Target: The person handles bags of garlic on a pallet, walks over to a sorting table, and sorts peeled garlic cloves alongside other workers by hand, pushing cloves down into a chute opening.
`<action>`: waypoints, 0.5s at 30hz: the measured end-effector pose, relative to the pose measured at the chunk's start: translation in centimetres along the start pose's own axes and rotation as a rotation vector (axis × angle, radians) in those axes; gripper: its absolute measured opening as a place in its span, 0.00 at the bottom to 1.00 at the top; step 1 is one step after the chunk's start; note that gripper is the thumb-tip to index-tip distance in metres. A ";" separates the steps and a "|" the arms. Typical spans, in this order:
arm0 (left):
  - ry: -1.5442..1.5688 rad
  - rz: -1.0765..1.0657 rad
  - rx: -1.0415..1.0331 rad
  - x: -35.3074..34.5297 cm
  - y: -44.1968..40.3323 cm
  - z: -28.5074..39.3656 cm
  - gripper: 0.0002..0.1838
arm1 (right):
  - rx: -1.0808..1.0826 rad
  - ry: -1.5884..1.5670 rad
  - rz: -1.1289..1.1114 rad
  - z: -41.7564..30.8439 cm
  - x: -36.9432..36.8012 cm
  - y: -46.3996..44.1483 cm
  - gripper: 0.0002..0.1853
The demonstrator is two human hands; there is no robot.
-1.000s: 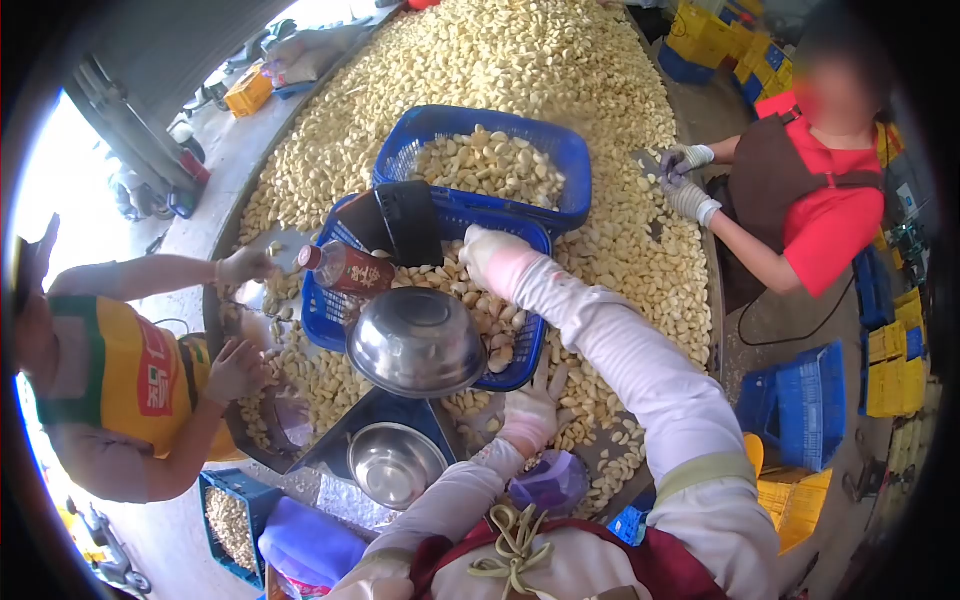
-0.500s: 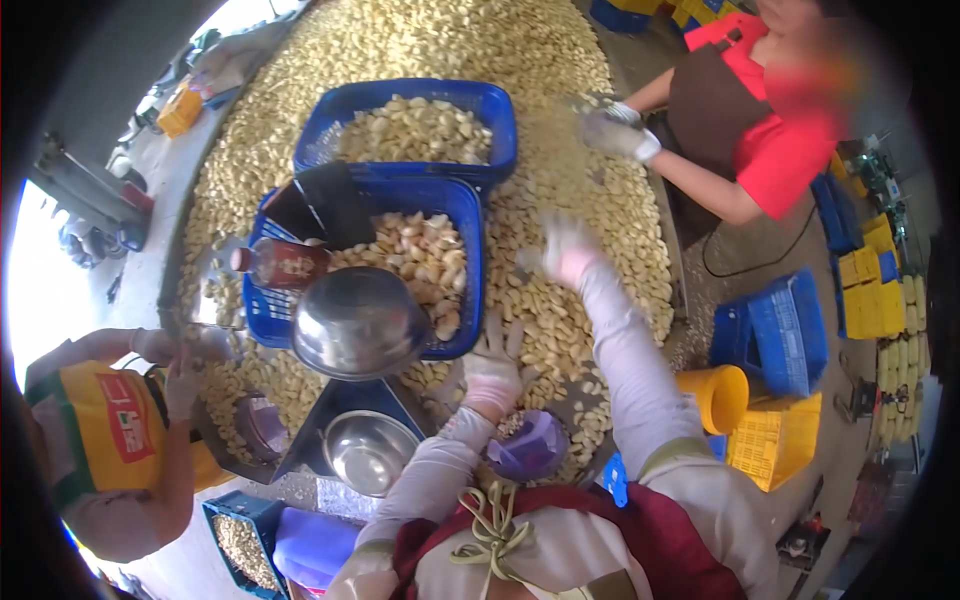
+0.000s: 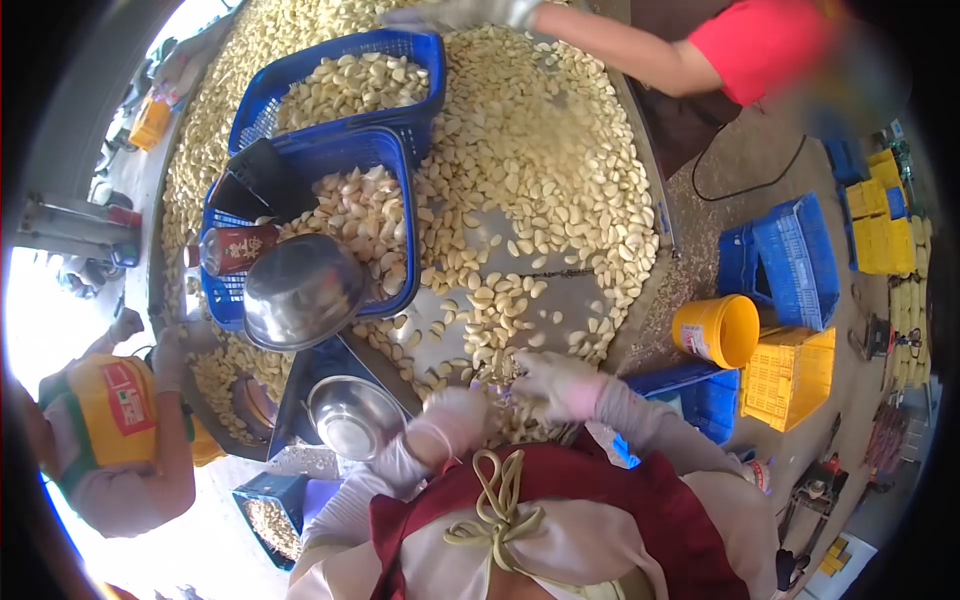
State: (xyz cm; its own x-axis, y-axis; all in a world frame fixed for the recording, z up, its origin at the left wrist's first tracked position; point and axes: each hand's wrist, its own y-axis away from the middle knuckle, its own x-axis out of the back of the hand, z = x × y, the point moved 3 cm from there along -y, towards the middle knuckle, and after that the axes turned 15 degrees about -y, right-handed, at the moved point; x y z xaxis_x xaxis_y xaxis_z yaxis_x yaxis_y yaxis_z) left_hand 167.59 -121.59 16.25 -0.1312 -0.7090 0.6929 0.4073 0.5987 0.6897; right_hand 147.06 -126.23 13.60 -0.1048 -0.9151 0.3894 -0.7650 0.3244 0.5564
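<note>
Both my hands wear pale gloves and are close together at the near edge of the metal table (image 3: 435, 310). My right hand (image 3: 560, 385) has its fingers stretched and slightly apart, over peeled garlic cloves (image 3: 515, 305) just in front of my apron. Facing it from the left, my left hand (image 3: 455, 418) is beside a small heap of cloves between the hands; its fingers are smeared and partly hidden. A blue basket (image 3: 408, 230) with unpeeled-looking cloves, a steel bowl (image 3: 305, 290) and a red-labelled bottle (image 3: 238, 248) stands ahead to the left.
Another blue basket (image 3: 437, 75) holds peeled cloves. A second steel bowl (image 3: 352, 420) sits near my left forearm. A co-worker in red (image 3: 765, 50) reaches across the far side; one in yellow (image 3: 125, 415) works at left. A yellow bucket (image 3: 715, 330) and crates (image 3: 795, 375) stand right.
My right hand has drawn back from the cloves ahead to the near edge, and my left hand has come back beside it. Bare metal now shows. The red-clad co-worker's arm has swung across leftward.
</note>
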 end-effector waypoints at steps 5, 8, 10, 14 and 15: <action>0.203 0.842 0.284 4.9 -4.8 -4.2 0.08 | 0.319 -0.009 0.858 -3.5 10.5 -6.8 0.07; 0.108 0.779 0.384 3.7 -7.4 -4.6 0.08 | 0.335 0.015 0.877 -2.2 11.5 -11.6 0.09; 0.134 0.785 0.438 3.8 -7.3 -4.9 0.09 | 0.228 0.063 0.803 -1.1 11.8 -12.5 0.11; 0.318 0.891 0.426 3.3 -7.0 -6.1 0.08 | 0.282 -0.027 0.883 -3.0 10.6 -9.2 0.14; 0.452 0.983 0.342 3.6 -6.7 -6.1 0.07 | 0.399 -0.024 0.948 -4.0 9.7 -7.9 0.16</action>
State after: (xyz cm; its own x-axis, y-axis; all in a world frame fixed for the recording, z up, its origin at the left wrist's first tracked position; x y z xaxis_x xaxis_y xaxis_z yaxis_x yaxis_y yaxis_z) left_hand 169.95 -130.47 12.88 0.4757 0.0971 0.8742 -0.1244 0.9913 -0.0424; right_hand 154.66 -136.73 15.92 -0.7848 -0.3305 0.5243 -0.5162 0.8167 -0.2578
